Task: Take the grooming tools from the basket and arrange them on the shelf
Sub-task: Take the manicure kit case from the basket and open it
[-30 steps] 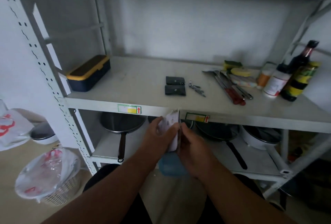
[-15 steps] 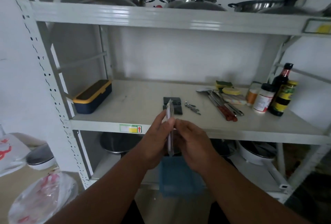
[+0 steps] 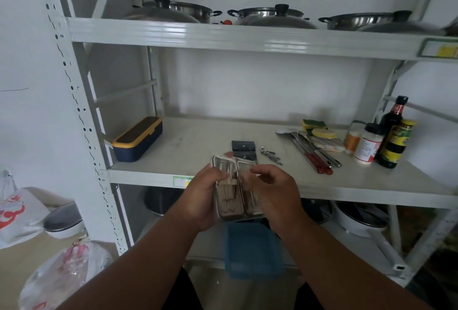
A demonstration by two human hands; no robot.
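Head view: left hand (image 3: 205,195) and right hand (image 3: 269,194) close together, both gripping an opened grooming kit case (image 3: 231,193) held just before the middle shelf (image 3: 198,146), above the blue basket (image 3: 252,250); risk of loose tools spilling from tilted, spread halves.

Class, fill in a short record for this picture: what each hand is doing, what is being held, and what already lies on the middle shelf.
left hand: left hand grips the open grooming kit
right hand: right hand holds the kit's other side
kit state: opened flat, metal tools visible inside
middle shelf: two dark pouches, nail clippers, blue-and-yellow box
below hands: blue basket
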